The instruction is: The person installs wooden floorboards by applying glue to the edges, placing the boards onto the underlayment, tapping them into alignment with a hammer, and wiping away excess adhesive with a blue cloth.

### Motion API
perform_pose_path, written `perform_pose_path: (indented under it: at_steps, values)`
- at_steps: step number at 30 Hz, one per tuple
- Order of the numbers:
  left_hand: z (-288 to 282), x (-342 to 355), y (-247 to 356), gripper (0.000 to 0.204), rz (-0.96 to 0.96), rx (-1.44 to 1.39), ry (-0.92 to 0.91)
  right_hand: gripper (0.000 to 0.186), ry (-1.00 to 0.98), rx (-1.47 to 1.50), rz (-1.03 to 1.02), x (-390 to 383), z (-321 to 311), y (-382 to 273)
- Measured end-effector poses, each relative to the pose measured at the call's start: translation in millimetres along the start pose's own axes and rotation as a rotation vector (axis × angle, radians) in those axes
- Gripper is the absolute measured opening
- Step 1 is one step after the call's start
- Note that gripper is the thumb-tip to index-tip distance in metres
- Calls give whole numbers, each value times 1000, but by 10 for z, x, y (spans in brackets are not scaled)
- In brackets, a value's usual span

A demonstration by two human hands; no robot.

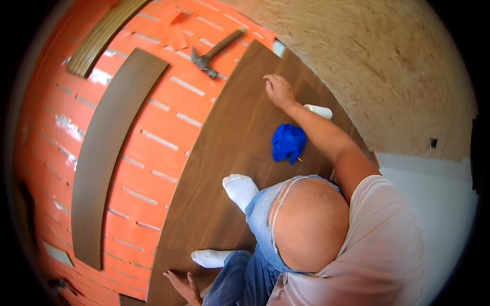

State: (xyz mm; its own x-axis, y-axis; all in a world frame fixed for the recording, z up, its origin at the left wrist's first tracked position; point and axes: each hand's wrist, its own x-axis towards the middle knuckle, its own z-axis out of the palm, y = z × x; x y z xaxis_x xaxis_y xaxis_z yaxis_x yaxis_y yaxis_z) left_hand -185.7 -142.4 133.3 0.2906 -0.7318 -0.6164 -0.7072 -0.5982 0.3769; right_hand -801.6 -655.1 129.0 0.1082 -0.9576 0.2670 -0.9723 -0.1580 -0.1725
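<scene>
My right hand [278, 91] is raised over the laid brown wood planks [204, 168], fingers loosely bent and apart with nothing visible in them. Near that forearm lie a crumpled blue cloth [288, 142] and a white cylinder [317, 111], perhaps a bottle or roll. A hammer [214, 56] rests on the orange underlayment [145, 163], just beyond the planks' edge. Down at the bottom, my left hand [181, 283] is open with spread fingers, on or just over the planks beside my socked foot. A loose plank [115, 127] lies lengthwise on the underlayment, left of the laid ones.
A ridged board [97, 35] lies at the upper left and a small pale piece [57, 253] at the lower left, near some dark items. An oriented-strand board surface [388, 61] bounds the planks at upper right, with a pale white surface [429, 199] below it.
</scene>
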Motion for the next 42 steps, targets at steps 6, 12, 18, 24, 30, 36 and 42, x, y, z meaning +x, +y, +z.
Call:
perform_pose_path:
  at_steps: [6,12,18,24,30,36,42]
  values:
    - [-38,105,14,91,16,-20,-142,42,73,-359,153,-866,-816,798]
    - [-265,270,16,82,-1,-11,-21,81,-424,-308,257,-1845,-964,1743]
    - [-20,120,-186,45,-117,-77,401,76,-321,-254,226,-980,-804,1854]
    - [271,151,-115,26,-262,-97,830,62,-352,618,355,658,-774,79]
    - [378,479,-479,27,-460,-11,1132,55,-669,1433,520,1553,-494,-1791]
    - [374,664,-855,33,-633,59,1272,61,-1201,1296,223,1182,-452,-3998]
    - [413,585,-956,33,-619,4,1310,63,-1563,991,-258,-58,-195,-5900]
